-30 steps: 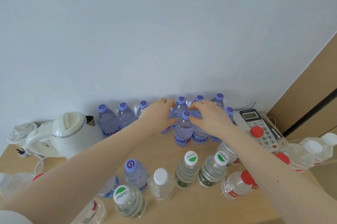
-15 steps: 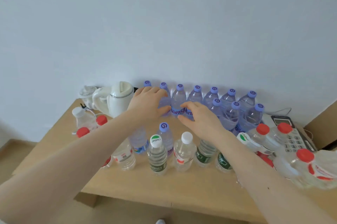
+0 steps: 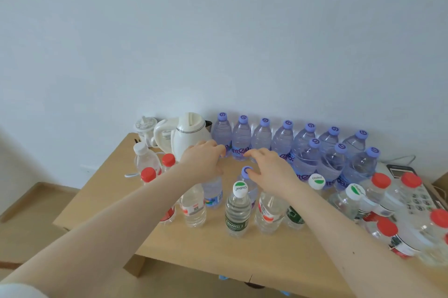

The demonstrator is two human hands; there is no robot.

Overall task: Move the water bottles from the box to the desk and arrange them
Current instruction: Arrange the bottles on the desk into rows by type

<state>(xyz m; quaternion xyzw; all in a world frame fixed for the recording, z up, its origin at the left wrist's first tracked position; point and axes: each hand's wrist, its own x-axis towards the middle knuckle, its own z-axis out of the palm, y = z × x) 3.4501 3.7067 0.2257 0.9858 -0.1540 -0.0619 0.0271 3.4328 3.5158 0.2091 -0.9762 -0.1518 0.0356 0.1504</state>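
Several purple-capped water bottles (image 3: 263,138) stand in a row against the wall on the wooden desk (image 3: 218,249), with three more (image 3: 335,164) in front of them at the right. My left hand (image 3: 202,159) and my right hand (image 3: 269,169) hover side by side just in front of the row's left end, fingers apart and holding nothing. A lone purple-capped bottle (image 3: 246,172) stands under my right thumb. Nearer me is a loose line of mixed bottles, among them a green-labelled one (image 3: 237,210). No box is in view.
A white kettle (image 3: 189,135) and a small white jug (image 3: 145,125) stand at the desk's back left, with red-capped bottles (image 3: 148,174) beside them. More red-capped bottles (image 3: 388,203) crowd the right end, partly over a desk phone (image 3: 418,198). Floor lies beyond the left edge.
Both hands have let go of the purple-capped bottles in the back row and drawn back toward me. My head has moved back, so the whole desk shows.
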